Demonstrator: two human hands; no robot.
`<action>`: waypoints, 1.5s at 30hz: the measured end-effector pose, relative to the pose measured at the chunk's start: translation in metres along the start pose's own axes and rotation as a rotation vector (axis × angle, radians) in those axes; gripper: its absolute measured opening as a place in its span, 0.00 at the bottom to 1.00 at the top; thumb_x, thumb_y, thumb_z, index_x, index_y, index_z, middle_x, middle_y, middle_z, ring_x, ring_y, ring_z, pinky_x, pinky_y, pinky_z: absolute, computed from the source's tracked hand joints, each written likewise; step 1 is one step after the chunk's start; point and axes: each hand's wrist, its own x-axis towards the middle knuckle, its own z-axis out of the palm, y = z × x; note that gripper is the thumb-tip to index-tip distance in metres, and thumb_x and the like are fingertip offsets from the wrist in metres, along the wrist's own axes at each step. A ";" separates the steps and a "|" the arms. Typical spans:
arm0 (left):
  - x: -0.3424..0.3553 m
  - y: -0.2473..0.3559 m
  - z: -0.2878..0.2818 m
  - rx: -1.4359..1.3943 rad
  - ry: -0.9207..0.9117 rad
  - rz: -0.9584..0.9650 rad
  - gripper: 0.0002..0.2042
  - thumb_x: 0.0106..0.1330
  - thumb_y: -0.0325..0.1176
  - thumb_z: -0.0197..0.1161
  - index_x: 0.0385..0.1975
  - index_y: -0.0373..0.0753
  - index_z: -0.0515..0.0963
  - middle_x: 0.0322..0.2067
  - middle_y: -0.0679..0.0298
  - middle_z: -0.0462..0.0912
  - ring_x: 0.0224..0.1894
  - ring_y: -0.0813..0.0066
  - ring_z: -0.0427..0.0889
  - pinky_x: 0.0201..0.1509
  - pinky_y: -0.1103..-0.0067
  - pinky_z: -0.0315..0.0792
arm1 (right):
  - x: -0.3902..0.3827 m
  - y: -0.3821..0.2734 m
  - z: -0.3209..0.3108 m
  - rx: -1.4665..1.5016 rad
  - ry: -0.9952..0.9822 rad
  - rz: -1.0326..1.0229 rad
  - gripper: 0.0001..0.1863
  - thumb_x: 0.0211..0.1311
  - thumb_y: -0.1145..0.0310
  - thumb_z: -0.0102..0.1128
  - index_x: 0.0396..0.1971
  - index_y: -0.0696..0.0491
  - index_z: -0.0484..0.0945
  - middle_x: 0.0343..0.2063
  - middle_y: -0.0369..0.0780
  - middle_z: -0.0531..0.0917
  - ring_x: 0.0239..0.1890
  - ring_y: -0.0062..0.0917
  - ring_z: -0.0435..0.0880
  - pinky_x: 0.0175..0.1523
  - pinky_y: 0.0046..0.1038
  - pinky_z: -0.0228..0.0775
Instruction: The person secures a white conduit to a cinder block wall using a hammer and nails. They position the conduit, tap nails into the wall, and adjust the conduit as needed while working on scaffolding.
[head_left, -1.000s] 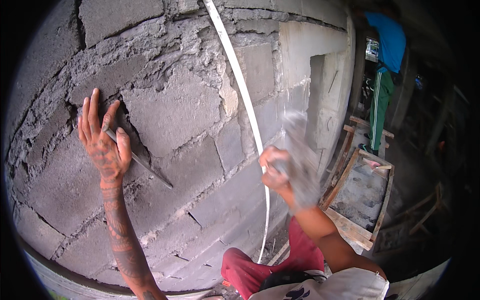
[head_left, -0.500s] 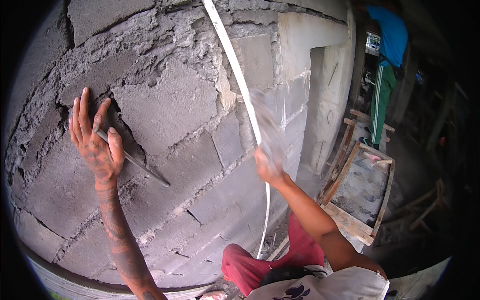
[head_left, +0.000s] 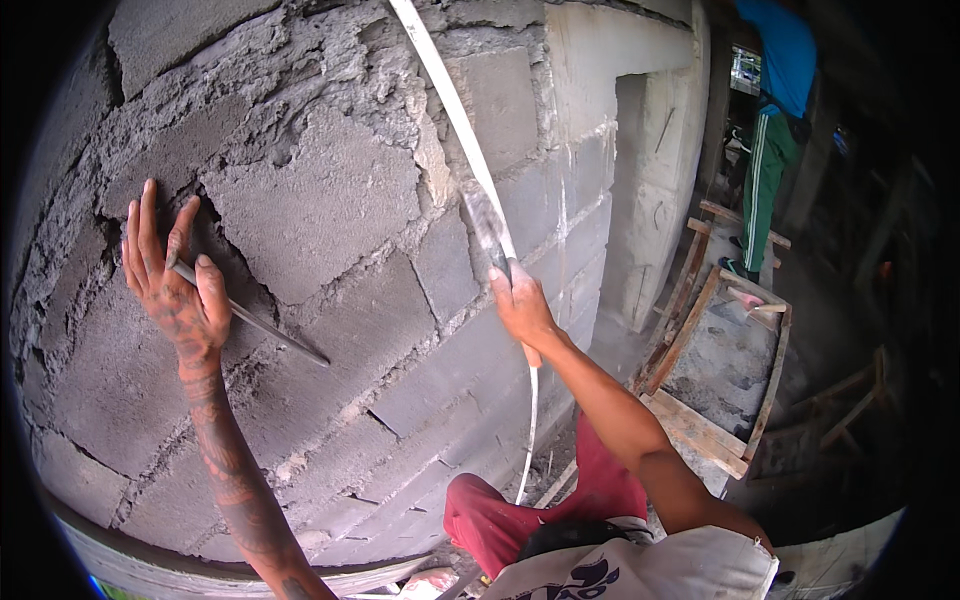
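Raised at the left, my left hand has its fingertips against the rough concrete-block wall. Its fingers are spread, while a thin metal rod is held across the thumb side, pointing down to the right. A dark gap in the wall's joint runs beside the fingers. My right hand is closed round the handle of a trowel. The somewhat blurred blade points up, and the orange-brown handle end shows below the fist. Behind that hand passes a long white strip, hanging down the wall.
On the right stands a wood-framed trough with grey mix inside. Beyond it a person in a blue shirt and green trousers stands near a concrete column. Loose timber lies in the dark at far right.
My right hand and the trowel have shifted slightly left, and the blade, a wide smear before, shows more clearly. My left hand keeps its place on the wall with the rod.
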 end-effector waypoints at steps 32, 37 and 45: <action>0.005 0.005 -0.002 0.005 -0.062 -0.005 0.32 0.74 0.57 0.37 0.62 0.43 0.79 0.75 0.55 0.63 0.78 0.52 0.54 0.79 0.53 0.43 | 0.010 0.094 0.014 0.322 0.261 0.331 0.18 0.65 0.57 0.69 0.43 0.56 0.83 0.25 0.37 0.83 0.30 0.23 0.79 0.41 0.30 0.74; 0.003 0.007 -0.002 0.014 -0.086 -0.029 0.32 0.75 0.57 0.38 0.62 0.40 0.78 0.75 0.53 0.62 0.78 0.50 0.53 0.78 0.52 0.43 | 0.013 0.108 0.035 0.460 0.156 0.423 0.14 0.64 0.59 0.72 0.36 0.56 0.85 0.22 0.31 0.79 0.26 0.15 0.74 0.33 0.25 0.69; 0.005 0.007 0.003 -0.004 -0.074 -0.028 0.32 0.73 0.56 0.41 0.62 0.39 0.78 0.74 0.52 0.62 0.78 0.50 0.53 0.79 0.49 0.42 | 0.022 0.130 0.046 0.271 0.164 0.169 0.15 0.62 0.61 0.75 0.34 0.59 0.85 0.23 0.34 0.82 0.27 0.17 0.78 0.33 0.30 0.72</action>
